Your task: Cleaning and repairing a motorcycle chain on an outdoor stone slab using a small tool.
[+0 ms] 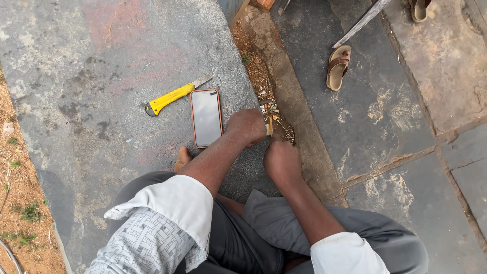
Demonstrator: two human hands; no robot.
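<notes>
Outdoor spot, likely a house yard or street edge: weathered stone slab (101,61), cracked paving (406,167), bare dirt with weeds (20,203), loose brown sandal (338,67) on the ground.

The phone (206,117) is lying flat on the stone slab (101,61), just left of the left hand (247,127). The utility knife (175,95) is lying just beyond the phone, near its far-left corner. The right hand (282,161) is sitting beside the left, nearer the person. A sandal (338,67) is lying well apart, to the far right.
</notes>
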